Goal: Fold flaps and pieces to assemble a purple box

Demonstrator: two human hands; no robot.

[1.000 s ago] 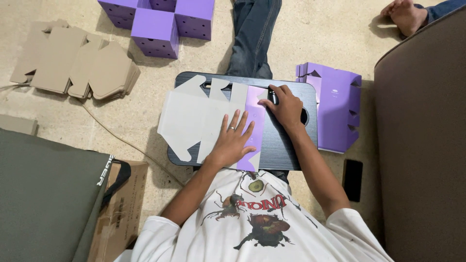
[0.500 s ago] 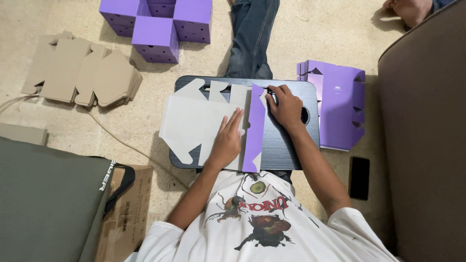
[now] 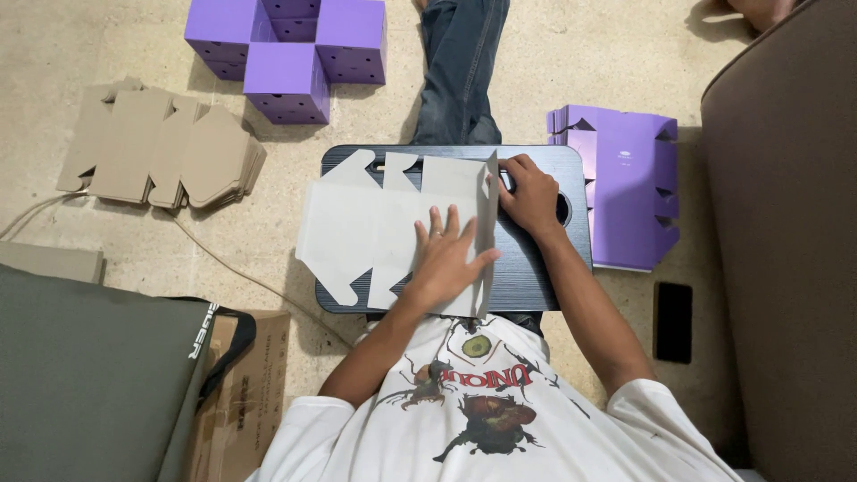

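Purple flap (image 3: 490, 228) now upright (previously flat)

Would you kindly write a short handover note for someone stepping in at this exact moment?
Left hand: flat, palm down, pressing the pale grey die-cut cardboard box blank onto the black rectangular lap tray.
Right hand: at the blank's right edge, holding its end panel folded upright.
Nearby: stack of flat purple box blanks right of the tray; assembled purple boxes on the floor ahead; stack of brown cardboard blanks to the left.
Done: one end panel raised.
Left: the other panels and flaps lie flat, unfolded.
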